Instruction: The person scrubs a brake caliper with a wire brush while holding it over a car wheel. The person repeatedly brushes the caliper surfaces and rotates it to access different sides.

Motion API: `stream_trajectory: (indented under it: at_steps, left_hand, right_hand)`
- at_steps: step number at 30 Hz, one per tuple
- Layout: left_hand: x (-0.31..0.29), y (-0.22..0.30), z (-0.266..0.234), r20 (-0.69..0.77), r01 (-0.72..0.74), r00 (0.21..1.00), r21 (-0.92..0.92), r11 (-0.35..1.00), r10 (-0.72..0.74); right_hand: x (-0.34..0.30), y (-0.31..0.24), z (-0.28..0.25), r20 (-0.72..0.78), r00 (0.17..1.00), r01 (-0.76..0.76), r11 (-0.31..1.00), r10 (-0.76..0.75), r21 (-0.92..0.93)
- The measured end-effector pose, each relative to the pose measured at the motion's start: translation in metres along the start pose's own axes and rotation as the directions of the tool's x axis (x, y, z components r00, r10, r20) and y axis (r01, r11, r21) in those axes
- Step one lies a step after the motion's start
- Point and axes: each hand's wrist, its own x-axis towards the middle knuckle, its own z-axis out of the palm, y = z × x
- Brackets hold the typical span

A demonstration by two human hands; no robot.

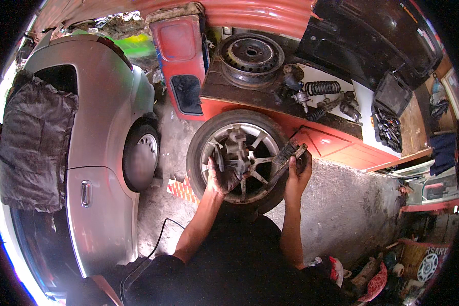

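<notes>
My left hand (220,179) is closed around a grey cast-metal part that looks like a brake caliper (235,148), held over a wheel. In my right hand (301,169) is a wire brush (286,152), its dark bristles angled toward the caliper but apart from it. Below both hands is the spoked alloy wheel (260,136) with its black tyre (199,137). Part of the wheel's centre is hidden by the caliper and my left hand.
Ahead stands a red workbench (331,145), bearing a steel wheel rim (252,51), a coil spring (323,87), greasy metal parts and an open toolbox (387,122). A silver car (104,204) is close on the left. Assorted clutter (372,278) fills the lower right. A black cable (160,234) runs beside my left arm.
</notes>
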Motion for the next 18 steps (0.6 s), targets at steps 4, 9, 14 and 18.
stream_trajectory:
  at_steps: [4, 9, 14, 18]
  left_hand:
    - [-0.004, 0.005, -0.001, 0.024, -0.028, 0.999, -0.004, 1.000, 0.028]
    - [-0.008, 0.018, 0.028, -0.031, -0.193, 0.973, 0.441, 0.876, 0.230]
    - [-0.006, 0.020, 0.050, 0.060, -0.292, 0.919, 0.768, 0.570, 0.390]
    - [0.003, 0.021, 0.045, 0.248, -0.362, 0.860, 0.913, 0.190, 0.447]
  right_hand:
    - [-0.004, -0.007, 0.003, 0.004, 1.000, 0.016, 1.000, -0.016, 0.025]
    - [-0.011, 0.001, 0.002, -0.019, 1.000, 0.017, 1.000, -0.017, 0.014]
    - [-0.006, -0.001, 0.004, 0.175, 0.973, 0.185, 0.962, -0.151, -0.199]
    - [-0.009, -0.007, 0.021, 0.168, 0.981, 0.122, 0.982, -0.097, -0.145]
